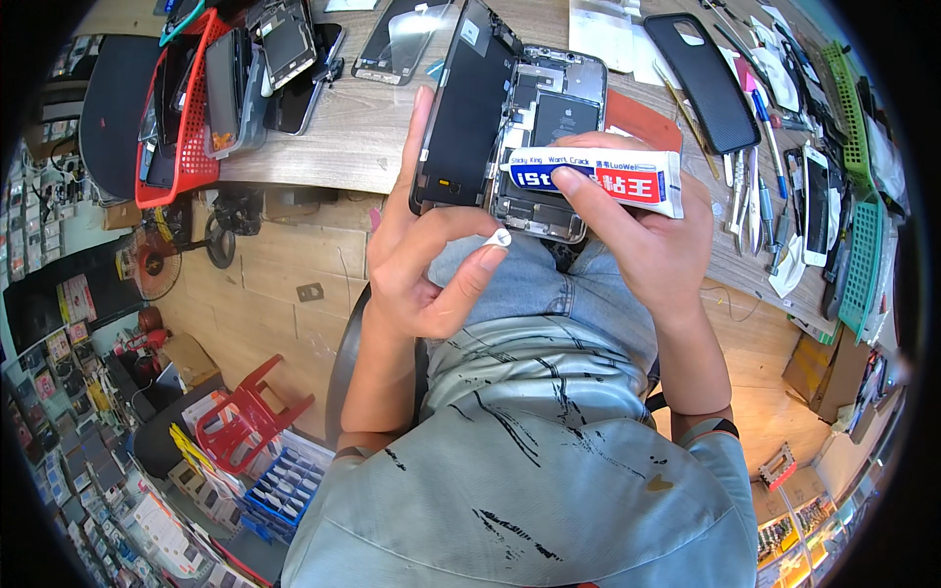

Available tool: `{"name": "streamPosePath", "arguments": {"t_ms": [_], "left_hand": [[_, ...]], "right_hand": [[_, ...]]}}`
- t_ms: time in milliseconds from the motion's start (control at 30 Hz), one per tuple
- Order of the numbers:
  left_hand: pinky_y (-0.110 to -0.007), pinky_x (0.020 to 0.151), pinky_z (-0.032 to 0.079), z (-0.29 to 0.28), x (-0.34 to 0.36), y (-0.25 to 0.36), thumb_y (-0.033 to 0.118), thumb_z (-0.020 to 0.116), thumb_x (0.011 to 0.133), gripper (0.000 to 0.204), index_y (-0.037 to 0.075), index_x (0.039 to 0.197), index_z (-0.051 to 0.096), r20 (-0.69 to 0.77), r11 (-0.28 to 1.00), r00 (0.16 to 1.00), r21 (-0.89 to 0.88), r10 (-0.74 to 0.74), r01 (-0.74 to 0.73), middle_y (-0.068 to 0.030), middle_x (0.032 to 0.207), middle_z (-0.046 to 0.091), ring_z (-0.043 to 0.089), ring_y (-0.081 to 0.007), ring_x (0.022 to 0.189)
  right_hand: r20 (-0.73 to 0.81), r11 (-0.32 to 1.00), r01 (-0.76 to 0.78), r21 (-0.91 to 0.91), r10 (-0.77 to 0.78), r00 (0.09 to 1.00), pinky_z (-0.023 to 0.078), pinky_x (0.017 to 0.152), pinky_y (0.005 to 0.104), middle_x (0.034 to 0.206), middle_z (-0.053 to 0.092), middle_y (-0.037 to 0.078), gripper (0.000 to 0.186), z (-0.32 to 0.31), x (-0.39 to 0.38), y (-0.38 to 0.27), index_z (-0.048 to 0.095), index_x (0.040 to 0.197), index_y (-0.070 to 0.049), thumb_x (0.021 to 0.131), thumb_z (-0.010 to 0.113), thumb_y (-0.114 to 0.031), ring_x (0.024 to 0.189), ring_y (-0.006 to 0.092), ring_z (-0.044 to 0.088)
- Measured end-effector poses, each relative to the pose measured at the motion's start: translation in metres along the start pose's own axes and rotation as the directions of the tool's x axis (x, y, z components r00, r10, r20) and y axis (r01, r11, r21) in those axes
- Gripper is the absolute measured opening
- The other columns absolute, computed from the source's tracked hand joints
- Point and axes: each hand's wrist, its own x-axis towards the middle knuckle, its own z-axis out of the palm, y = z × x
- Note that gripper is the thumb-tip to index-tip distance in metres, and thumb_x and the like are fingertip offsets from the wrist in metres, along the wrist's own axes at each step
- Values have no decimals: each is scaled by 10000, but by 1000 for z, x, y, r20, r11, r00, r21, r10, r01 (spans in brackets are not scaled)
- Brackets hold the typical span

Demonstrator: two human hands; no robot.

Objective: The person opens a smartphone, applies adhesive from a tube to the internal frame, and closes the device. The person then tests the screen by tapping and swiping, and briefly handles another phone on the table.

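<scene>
My left hand (412, 260) pinches a small white cap (499, 238) between thumb and forefinger. Its other fingers reach up along the outer edge of a dark phone screen (463, 127). That screen is folded open beside the phone body (571, 73), whose battery and inner parts are exposed at the table's near edge. In my right hand (642, 245) is a white, blue and red glue tube (627, 181), lying across the phone body with its narrow end toward the screen. The tube covers part of the phone's lower half, and the fingers beneath it are mostly hidden.
A red basket (201, 98) and a clear tub (245, 132) with phones stand at the left. On the right lie a black phone case (701, 78), several tweezers and pens, and a white phone (816, 201). Green baskets (863, 260) line the far right.
</scene>
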Motion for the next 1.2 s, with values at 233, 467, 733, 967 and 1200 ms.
{"name": "streamPosePath", "arguments": {"t_ms": [233,467,733,967,1200], "left_hand": [[-562,1268,364,0,5,4,132,830,853,192,-24,956,788,0,999,1000,-32,-22,22,-581,1559,408,360,-631,1589],[-562,1278,345,-2,7,3,150,827,850,195,-14,943,780,6,999,1000,-33,2,-1,-593,1568,378,336,-635,1599],[-549,1283,336,-2,16,-10,144,822,840,191,-18,931,779,6,987,987,-22,158,-158,-606,1573,347,322,-633,1606],[-549,1289,323,-5,7,5,130,810,817,188,-28,915,777,38,999,999,-40,-26,27,-613,1551,368,314,-635,1608],[-551,1280,339,-6,6,4,113,792,800,183,-36,902,765,43,997,999,-66,-32,34,-620,1556,350,327,-636,1602]], "right_hand": [[26,1000,-2,20,1,1000,597,743,250,982,840,92,254,-1,-1,-1,821,1146,42,917,899,-33,841,97,756],[54,1000,5,-9,-5,999,598,728,250,970,839,96,258,-3,-1,-1,821,1146,50,914,900,-30,825,99,760],[52,1000,18,2,-18,998,592,708,246,966,838,90,246,-4,-2,0,820,1144,44,923,897,-34,811,88,750],[57,1000,14,-2,-14,998,598,714,243,977,843,96,248,-4,-2,1,821,1151,44,926,894,-31,819,89,757],[70,998,51,-36,-49,996,605,714,248,975,846,96,266,-4,-3,2,823,1150,45,914,907,-41,821,94,765]]}}
